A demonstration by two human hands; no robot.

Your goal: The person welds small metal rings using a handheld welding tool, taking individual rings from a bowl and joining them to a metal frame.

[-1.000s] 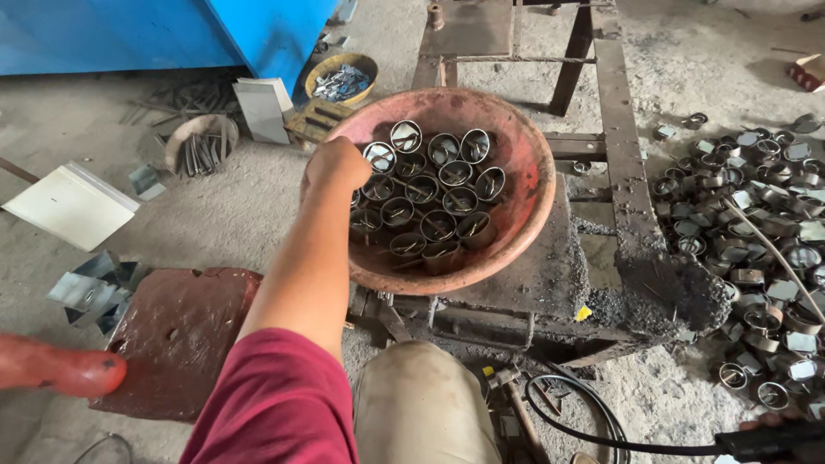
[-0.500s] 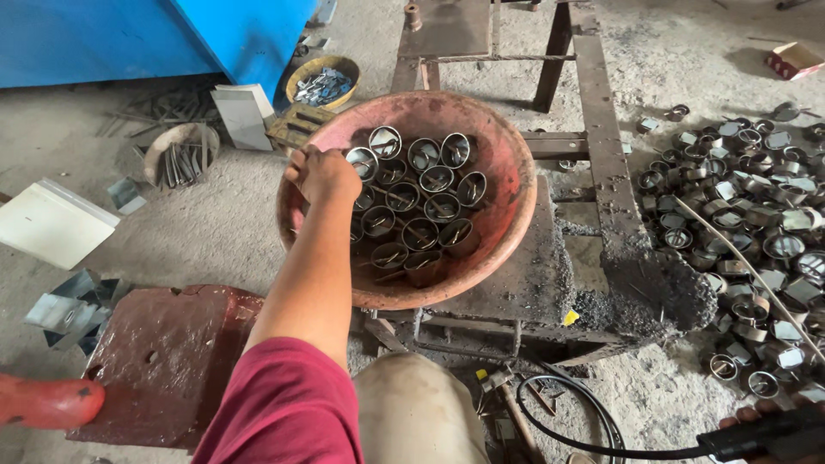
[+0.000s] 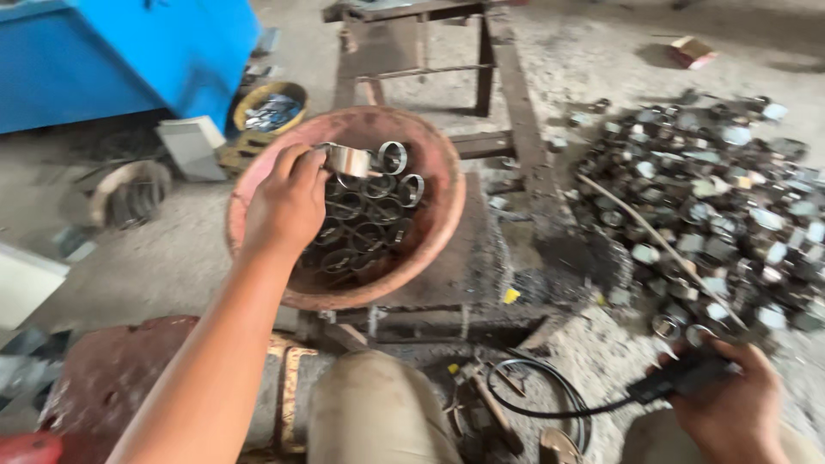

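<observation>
Metal ring (image 3: 348,160) now lifted from the bowl (image 3: 434,225) by the left hand (image 3: 288,206).

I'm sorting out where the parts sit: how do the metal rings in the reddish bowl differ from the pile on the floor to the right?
The rings in the bowl are packed side by side inside its rim; the floor pile lies scattered loose on the ground. The bowl holds far fewer than the pile. The left hand lifts one ring from the bowl; a thin stick lies across the pile. Both look like short shiny metal rings.
</observation>
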